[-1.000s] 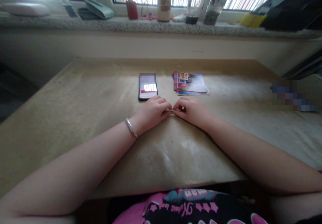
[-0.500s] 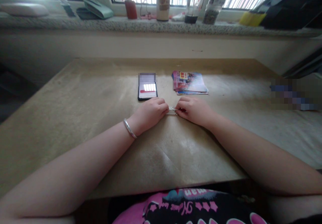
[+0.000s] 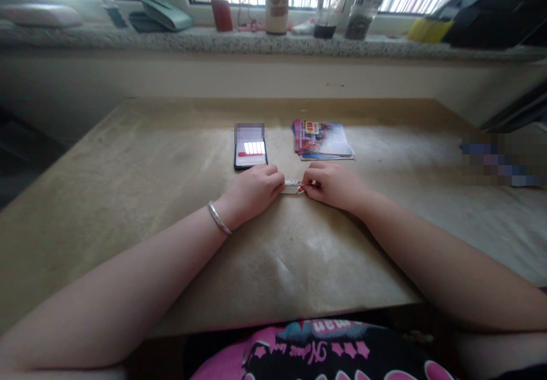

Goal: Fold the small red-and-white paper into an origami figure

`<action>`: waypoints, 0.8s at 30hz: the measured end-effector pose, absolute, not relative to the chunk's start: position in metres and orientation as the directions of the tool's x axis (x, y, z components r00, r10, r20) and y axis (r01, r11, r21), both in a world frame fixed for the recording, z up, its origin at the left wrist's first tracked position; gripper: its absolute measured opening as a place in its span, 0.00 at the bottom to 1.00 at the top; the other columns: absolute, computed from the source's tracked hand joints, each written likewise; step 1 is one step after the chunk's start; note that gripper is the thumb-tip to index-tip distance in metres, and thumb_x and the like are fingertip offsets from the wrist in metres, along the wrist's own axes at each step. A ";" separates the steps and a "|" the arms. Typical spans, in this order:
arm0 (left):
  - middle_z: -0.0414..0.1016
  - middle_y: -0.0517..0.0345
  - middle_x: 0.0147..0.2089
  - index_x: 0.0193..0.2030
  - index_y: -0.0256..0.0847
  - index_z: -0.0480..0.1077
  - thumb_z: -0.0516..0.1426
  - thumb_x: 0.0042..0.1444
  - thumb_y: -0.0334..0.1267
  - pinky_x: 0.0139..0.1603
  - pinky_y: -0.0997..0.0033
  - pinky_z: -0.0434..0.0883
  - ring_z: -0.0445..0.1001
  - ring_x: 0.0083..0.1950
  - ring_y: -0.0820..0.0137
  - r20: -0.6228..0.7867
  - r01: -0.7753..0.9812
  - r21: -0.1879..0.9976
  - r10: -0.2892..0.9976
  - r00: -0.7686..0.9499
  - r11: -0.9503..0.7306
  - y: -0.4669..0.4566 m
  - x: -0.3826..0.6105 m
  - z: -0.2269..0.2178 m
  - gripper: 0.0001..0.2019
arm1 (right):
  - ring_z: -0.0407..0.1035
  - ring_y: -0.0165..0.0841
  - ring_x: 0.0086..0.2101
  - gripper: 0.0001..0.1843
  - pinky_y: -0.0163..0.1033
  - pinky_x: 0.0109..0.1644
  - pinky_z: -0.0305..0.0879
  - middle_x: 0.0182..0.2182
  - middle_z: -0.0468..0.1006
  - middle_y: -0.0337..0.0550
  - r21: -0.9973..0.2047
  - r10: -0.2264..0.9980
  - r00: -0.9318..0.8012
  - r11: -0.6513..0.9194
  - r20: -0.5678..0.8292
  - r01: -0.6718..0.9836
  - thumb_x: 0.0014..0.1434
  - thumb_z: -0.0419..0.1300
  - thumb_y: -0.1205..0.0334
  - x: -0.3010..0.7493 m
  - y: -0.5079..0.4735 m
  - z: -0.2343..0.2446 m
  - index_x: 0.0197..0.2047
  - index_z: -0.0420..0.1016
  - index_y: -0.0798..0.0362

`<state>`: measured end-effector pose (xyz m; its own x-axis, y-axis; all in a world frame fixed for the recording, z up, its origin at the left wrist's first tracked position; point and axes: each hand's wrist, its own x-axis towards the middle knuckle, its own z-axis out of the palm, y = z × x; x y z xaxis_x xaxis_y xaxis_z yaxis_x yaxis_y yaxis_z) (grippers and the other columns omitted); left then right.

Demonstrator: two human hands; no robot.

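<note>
On the brown table (image 3: 128,175), my left hand (image 3: 252,191) and my right hand (image 3: 335,185) rest side by side, both with fingers curled. Between them they pinch a small folded strip of paper (image 3: 293,187), white with a bit of red, held low on the table top. A silver bangle (image 3: 217,218) circles my left wrist. Just beyond my left hand lies a phone (image 3: 250,147) with its screen lit. A stack of colourful leaflets (image 3: 321,140) lies beyond my right hand.
A stone windowsill (image 3: 256,41) runs behind the table with a red bottle (image 3: 221,13), a tall flask (image 3: 277,1), jars and a green pouch (image 3: 164,15). A blurred object (image 3: 499,160) lies at the table's right side.
My hands have drawn slightly apart, so more of the folded strip shows between them. The phone and leaflets have not moved.
</note>
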<state>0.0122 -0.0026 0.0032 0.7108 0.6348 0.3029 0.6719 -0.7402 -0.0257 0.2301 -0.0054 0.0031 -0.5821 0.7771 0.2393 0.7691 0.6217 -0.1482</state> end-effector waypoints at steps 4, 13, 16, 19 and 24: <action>0.70 0.54 0.33 0.32 0.36 0.70 0.50 0.62 0.34 0.36 0.70 0.64 0.67 0.34 0.69 0.289 0.680 -0.007 0.650 0.703 -0.733 -0.003 0.012 0.004 0.11 | 0.67 0.31 0.31 0.08 0.35 0.32 0.55 0.32 0.75 0.42 -0.190 0.771 -0.590 0.633 0.239 0.751 0.56 0.56 0.63 0.236 -0.003 0.002 0.31 0.76 0.51; 0.70 0.54 0.33 0.31 0.36 0.69 0.51 0.62 0.35 0.36 0.71 0.64 0.67 0.34 0.70 0.305 0.668 0.011 0.638 0.707 -0.744 -0.002 0.011 0.003 0.10 | 0.64 0.28 0.27 0.05 0.33 0.31 0.55 0.29 0.74 0.41 -0.310 0.807 -0.560 0.590 0.191 0.745 0.53 0.58 0.64 0.243 0.001 0.004 0.28 0.75 0.52; 0.70 0.54 0.33 0.31 0.36 0.70 0.51 0.62 0.34 0.36 0.71 0.64 0.67 0.35 0.70 0.304 0.663 0.017 0.636 0.710 -0.748 -0.002 0.011 0.004 0.10 | 0.64 0.28 0.27 0.05 0.33 0.31 0.55 0.28 0.73 0.40 -0.336 0.799 -0.575 0.598 0.179 0.727 0.52 0.58 0.65 0.247 0.003 0.003 0.28 0.74 0.52; 0.70 0.54 0.33 0.31 0.35 0.70 0.51 0.62 0.35 0.36 0.71 0.64 0.67 0.34 0.70 0.301 0.661 0.033 0.638 0.709 -0.750 -0.001 0.011 0.003 0.10 | 0.63 0.27 0.26 0.04 0.32 0.31 0.55 0.27 0.73 0.40 -0.361 0.798 -0.579 0.595 0.164 0.718 0.52 0.58 0.65 0.250 0.005 0.002 0.27 0.74 0.53; 0.70 0.54 0.33 0.31 0.35 0.70 0.51 0.62 0.34 0.36 0.71 0.64 0.67 0.35 0.70 0.307 0.651 0.056 0.633 0.710 -0.757 0.000 0.010 0.001 0.10 | 0.62 0.27 0.25 0.03 0.32 0.29 0.56 0.25 0.72 0.39 -0.418 0.830 -0.548 0.535 0.102 0.734 0.50 0.58 0.66 0.255 0.007 0.002 0.27 0.72 0.54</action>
